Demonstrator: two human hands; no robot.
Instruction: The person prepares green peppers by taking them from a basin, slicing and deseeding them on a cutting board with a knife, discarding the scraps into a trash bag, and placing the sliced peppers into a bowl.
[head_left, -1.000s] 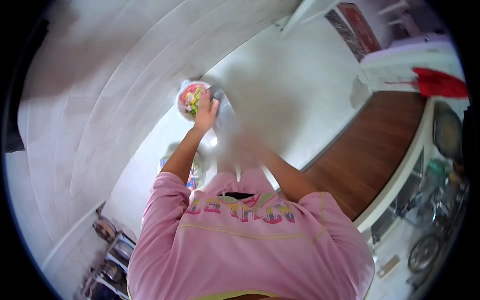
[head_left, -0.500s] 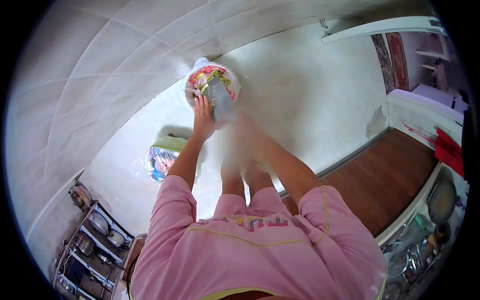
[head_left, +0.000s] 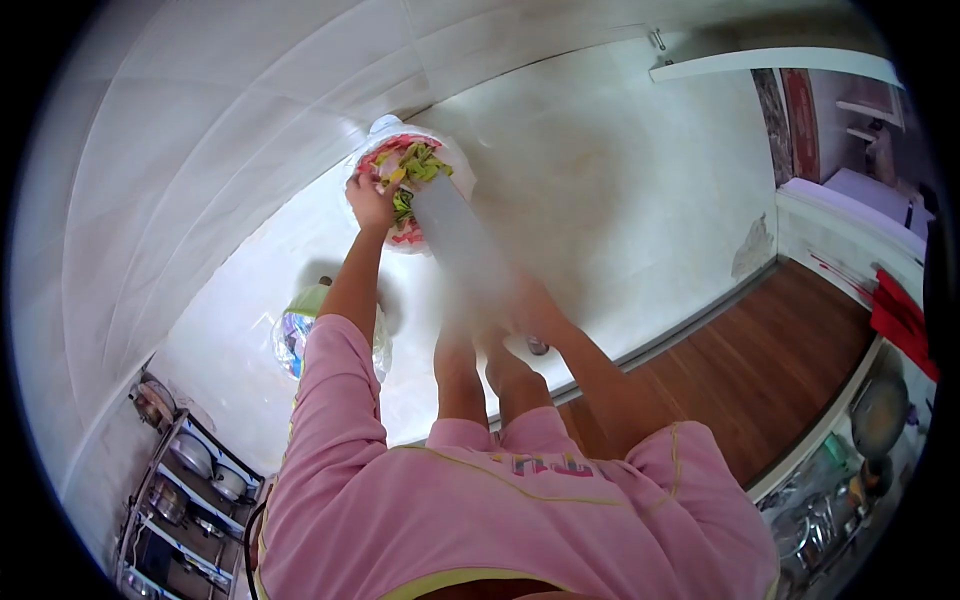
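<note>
A clear plastic bag (head_left: 385,150) stuffed with red, green and yellow scraps stands open on the white floor by the tiled wall. My left hand (head_left: 370,197) grips the bag's near left rim. My right hand (head_left: 532,302) is motion-blurred lower right of the bag. It seems closed on a long grey flat thing (head_left: 452,235) whose far end reaches into the bag's mouth. My pink sleeves and bare knees (head_left: 480,370) fill the lower middle.
A second bag (head_left: 296,335) with green and mixed colourful contents sits left of my left arm. A metal rack of pots (head_left: 175,480) stands at lower left. Brown wooden flooring (head_left: 730,350) lies right, with a red cloth (head_left: 900,318) and cookware (head_left: 865,415) beyond.
My left hand has slid up from the bag's lower edge to its left rim. The grey thing now stretches longer from my right hand into the bag. The view shifted slightly.
</note>
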